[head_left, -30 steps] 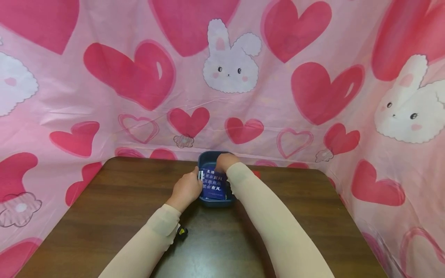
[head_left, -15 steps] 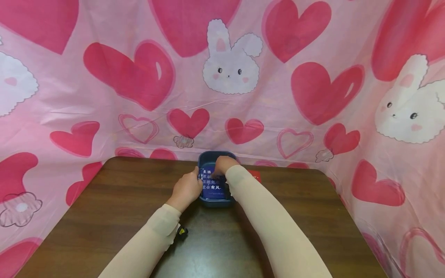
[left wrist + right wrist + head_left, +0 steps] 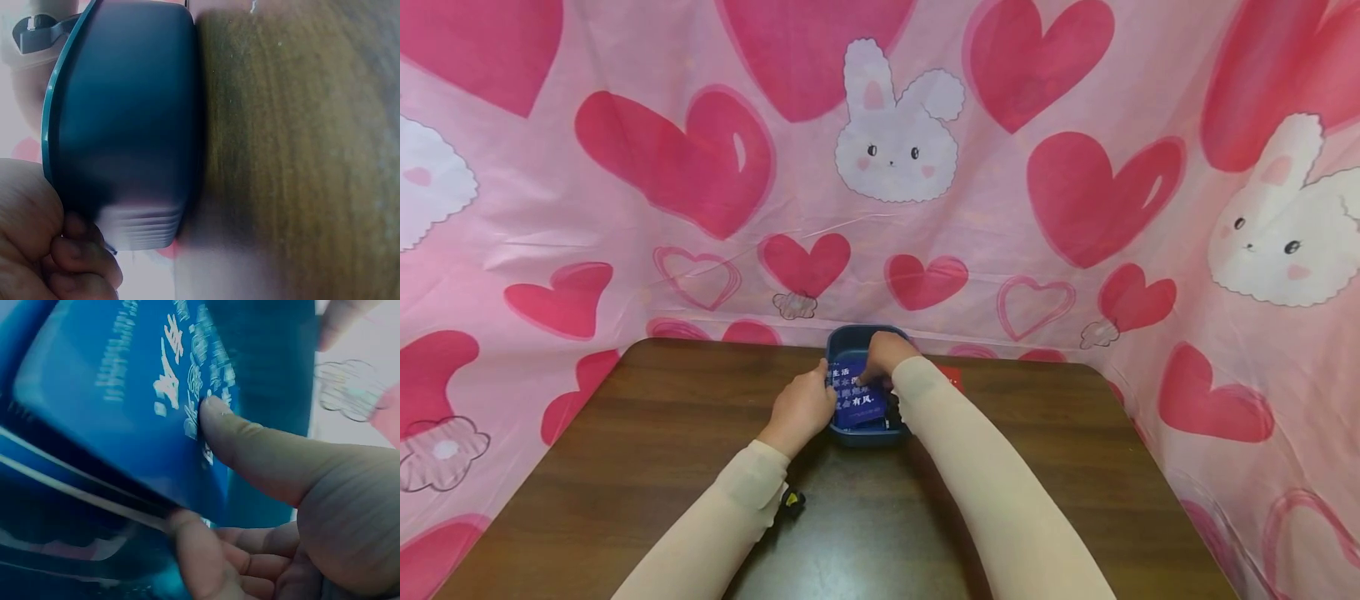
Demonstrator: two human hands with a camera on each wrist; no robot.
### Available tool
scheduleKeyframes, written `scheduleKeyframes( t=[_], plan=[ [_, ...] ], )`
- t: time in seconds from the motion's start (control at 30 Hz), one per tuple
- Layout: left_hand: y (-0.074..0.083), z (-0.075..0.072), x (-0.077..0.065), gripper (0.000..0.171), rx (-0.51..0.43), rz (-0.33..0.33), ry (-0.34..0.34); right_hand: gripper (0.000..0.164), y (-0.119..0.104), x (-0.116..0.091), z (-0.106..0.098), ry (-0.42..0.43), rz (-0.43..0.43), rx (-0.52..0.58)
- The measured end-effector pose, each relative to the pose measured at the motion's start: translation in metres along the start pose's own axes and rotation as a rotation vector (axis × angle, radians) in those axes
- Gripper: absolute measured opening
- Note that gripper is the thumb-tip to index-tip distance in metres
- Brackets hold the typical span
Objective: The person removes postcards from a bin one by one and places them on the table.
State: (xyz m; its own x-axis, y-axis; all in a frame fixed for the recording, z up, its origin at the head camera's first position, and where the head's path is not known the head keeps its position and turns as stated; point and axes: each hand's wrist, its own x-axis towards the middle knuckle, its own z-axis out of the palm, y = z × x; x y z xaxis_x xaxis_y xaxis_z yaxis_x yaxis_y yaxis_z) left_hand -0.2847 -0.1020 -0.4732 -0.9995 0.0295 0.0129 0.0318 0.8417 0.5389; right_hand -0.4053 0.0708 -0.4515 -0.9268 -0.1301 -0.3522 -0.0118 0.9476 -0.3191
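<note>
A dark teal plastic bin stands at the far side of the table. In it lies a blue card with white printed characters, filling much of the right wrist view. My left hand grips the bin's left rim, its fingers curled against the outer wall in the left wrist view. My right hand reaches into the bin. Seen from the right wrist, its thumb presses on the card's printed face while the index finger is at its edge, pinching it. Something dark lies beside the card, partly hidden.
A red flat item lies on the table right of the bin, mostly behind my right sleeve. The brown wooden table meets a pink curtain with hearts and rabbits just behind the bin. A black device hangs at my left wrist.
The blue card has turned slightly and shifted left inside the bin, with its lower right corner raised. My right hand has moved a little over it; the left hand keeps its place.
</note>
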Motion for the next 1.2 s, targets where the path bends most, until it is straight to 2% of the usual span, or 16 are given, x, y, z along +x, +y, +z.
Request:
scheduleKeyframes(
  t=[0.1,0.23,0.33,0.37,0.5,0.57,0.7,0.9,1.0,1.2],
  plan=[
    [0.0,0.0,0.0,0.065,0.004,0.002,0.003,0.052,0.0,-0.01,-0.01,0.032,-0.05,0.046],
    [-0.001,0.0,0.0,0.064,0.013,0.013,0.012,0.064,0.013,0.01,-0.008,0.097,-0.145,0.085],
    [-0.002,-0.001,0.001,0.065,0.014,0.012,0.012,0.072,0.018,0.013,-0.011,0.128,-0.187,0.084],
    [-0.002,0.0,0.001,0.065,0.012,0.01,0.01,0.067,0.019,0.01,-0.013,0.135,-0.196,0.091],
    [-0.002,-0.001,0.0,0.065,0.009,0.009,0.012,0.04,0.017,-0.025,-0.027,0.134,-0.192,0.192],
    [-0.001,-0.002,-0.001,0.065,0.008,0.01,0.015,0.036,0.02,-0.041,-0.033,0.131,-0.18,0.262],
    [0.0,-0.003,-0.002,0.065,0.005,0.004,0.021,0.029,0.036,-0.053,-0.04,0.132,-0.171,0.409],
    [0.001,-0.003,-0.001,0.065,-0.008,-0.001,0.022,0.039,0.069,-0.063,-0.044,0.142,-0.153,0.566],
    [0.001,-0.001,-0.001,0.064,0.0,0.005,0.025,0.04,0.085,-0.067,-0.045,0.162,-0.146,0.619],
    [0.001,0.001,-0.001,0.064,0.014,0.001,0.026,0.039,0.121,-0.07,-0.042,0.183,-0.169,0.818]
  ],
)
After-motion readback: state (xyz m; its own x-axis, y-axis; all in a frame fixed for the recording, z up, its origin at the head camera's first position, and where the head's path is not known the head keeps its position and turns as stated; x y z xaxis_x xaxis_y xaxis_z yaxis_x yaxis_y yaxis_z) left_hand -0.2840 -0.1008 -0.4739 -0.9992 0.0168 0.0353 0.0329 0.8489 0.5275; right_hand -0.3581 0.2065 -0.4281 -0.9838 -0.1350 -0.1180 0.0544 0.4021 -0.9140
